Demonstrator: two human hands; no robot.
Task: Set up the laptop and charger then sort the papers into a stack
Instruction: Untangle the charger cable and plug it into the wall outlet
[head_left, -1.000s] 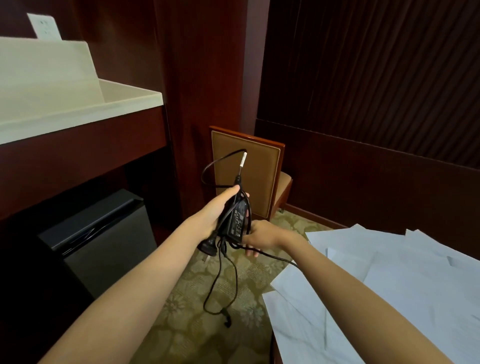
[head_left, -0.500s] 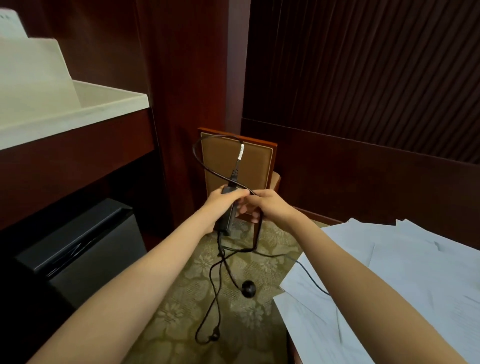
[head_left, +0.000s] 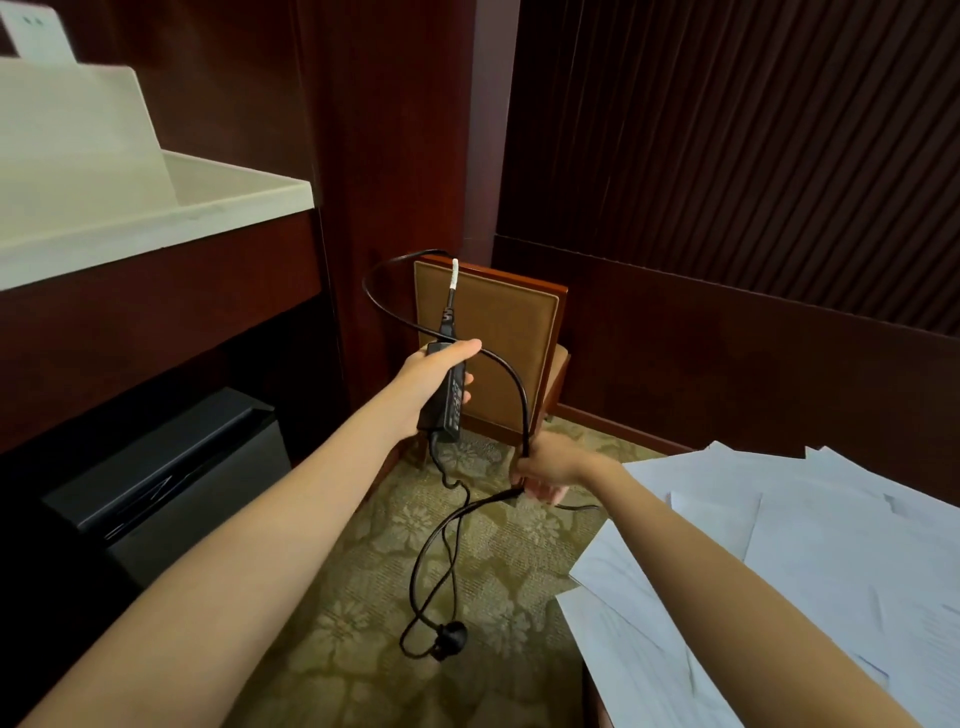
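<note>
While the charger (head_left: 447, 395) is gripped by the left hand (head_left: 431, 376) and its cord (head_left: 522, 405) by the right hand (head_left: 545, 467), nothing is plugged in and papers (head_left: 805, 545) beside the right arm lie unsorted.

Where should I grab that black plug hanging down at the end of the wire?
Pinch the plug by its chunky round body, not the thin cord, which would slip. Come from the right, probably: the right hand is nearest, and the left hand is busy holding the charger brick.
</note>
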